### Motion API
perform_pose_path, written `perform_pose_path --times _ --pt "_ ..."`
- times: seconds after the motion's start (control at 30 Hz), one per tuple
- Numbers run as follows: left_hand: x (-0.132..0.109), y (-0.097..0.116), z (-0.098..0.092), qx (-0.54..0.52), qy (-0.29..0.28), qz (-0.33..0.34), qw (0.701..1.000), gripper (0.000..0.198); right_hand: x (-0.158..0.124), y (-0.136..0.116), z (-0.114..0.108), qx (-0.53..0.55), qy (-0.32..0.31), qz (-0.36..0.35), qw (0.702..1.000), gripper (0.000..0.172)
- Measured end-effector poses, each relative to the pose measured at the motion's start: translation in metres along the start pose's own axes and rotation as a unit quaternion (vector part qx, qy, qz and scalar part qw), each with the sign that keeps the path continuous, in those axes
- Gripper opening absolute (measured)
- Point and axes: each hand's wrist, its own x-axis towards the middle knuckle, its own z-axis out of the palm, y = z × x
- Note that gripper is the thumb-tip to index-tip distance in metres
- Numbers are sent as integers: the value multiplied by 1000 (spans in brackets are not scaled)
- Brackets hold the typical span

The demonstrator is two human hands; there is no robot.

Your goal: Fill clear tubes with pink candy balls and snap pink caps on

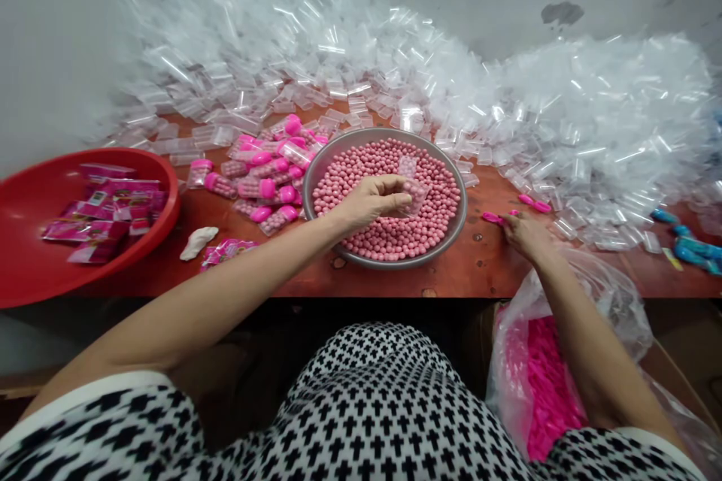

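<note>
My left hand [373, 204] is over the grey bowl [385, 261], closed on a small clear plastic container [416, 195] between thumb and fingers. Pink candy balls [361, 165] fill the bowl below it; I cannot tell how full the container is. To the right of the bowl, my right hand [527, 234] reaches down to the tabletop, its fingertips pinched on a bright pink plastic cap [492, 218]. Just beyond it lies another pink cap piece [534, 203]. Filled containers with pink caps [271, 173] are heaped left of the bowl.
Clear empty containers [361, 45] form a large pile along the wall. A red basin [169, 203] with pink packets stands at the left, near a white crumpled lump [198, 242]. A plastic bag of pink pieces [550, 383] hangs below the right edge; blue items [696, 249] lie far right.
</note>
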Motion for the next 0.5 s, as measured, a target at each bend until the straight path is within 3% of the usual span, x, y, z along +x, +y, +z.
perform_pose_path --times 0.17,0.27,0.33,0.37,0.43,0.5 --pt "-5 2 -1 -12 -7 19 1000 39 4 0 -10 27 0 -13 1000 24" --pt "-10 3 0 66 -6 47 997 29 3 -13 -25 57 14 -13 998 32" --pt "-14 2 2 137 0 80 987 23 -2 -34 -41 158 53 -36 985 37" --pt "-15 2 3 172 3 95 980 20 -5 -49 -50 242 84 -60 965 38" --pt "-18 1 5 233 7 118 965 16 -11 -83 -69 405 149 -144 891 41" --pt "-20 2 6 278 7 127 952 14 -16 -117 -86 435 192 -229 849 36"
